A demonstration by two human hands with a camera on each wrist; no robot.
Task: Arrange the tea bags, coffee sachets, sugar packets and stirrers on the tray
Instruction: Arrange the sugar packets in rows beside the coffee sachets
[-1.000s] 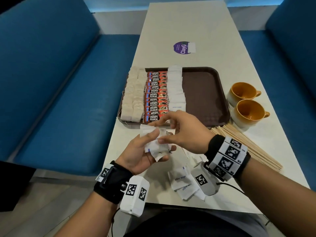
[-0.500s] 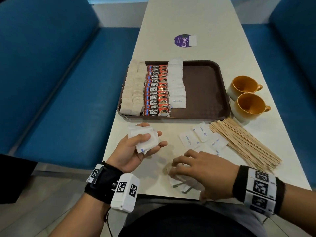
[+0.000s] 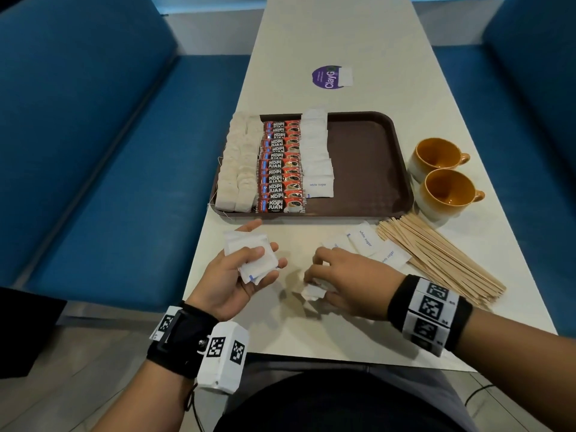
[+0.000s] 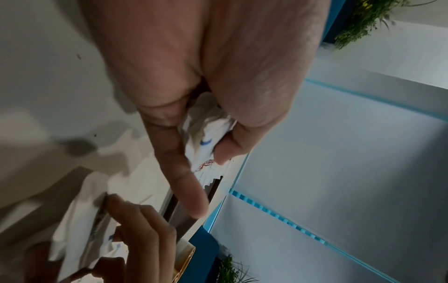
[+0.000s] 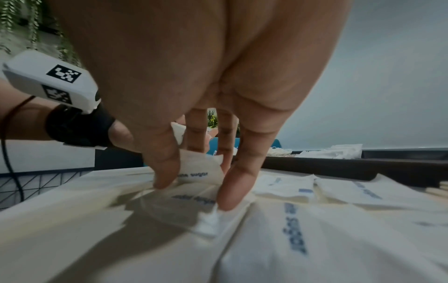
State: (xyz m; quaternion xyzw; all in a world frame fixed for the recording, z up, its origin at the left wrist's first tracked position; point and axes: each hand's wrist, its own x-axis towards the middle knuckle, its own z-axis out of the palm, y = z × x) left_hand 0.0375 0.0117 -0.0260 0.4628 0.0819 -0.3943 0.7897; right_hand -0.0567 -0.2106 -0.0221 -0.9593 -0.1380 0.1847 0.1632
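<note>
My left hand (image 3: pixel 261 255) is palm up over the table's left edge and grips a small stack of white sugar packets (image 3: pixel 241 241), thumb on top; the same stack (image 4: pixel 206 134) shows in the left wrist view. My right hand (image 3: pixel 313 275) is lowered onto loose sugar packets (image 3: pixel 313 294) near the front edge. Its thumb and fingers (image 5: pixel 230 191) pinch one packet (image 5: pixel 196 166) partly lifted off the table. The brown tray (image 3: pixel 367 157) holds a column of tea bags (image 3: pixel 240 169), coffee sachets (image 3: pixel 280 169) and sugar packets (image 3: pixel 316 157). Wooden stirrers (image 3: pixel 436 257) lie on the table.
More sugar packets (image 3: pixel 364 241) lie between my right hand and the stirrers. Two orange cups (image 3: pixel 436 154) (image 3: pixel 448 191) stand right of the tray. A purple sticker (image 3: pixel 327 77) is farther up the table. Blue benches flank both sides.
My right hand left the stack in my left hand, dropped to the loose packets near the front edge, and now closes its fingers on one. The left hand stayed put with its stack.
</note>
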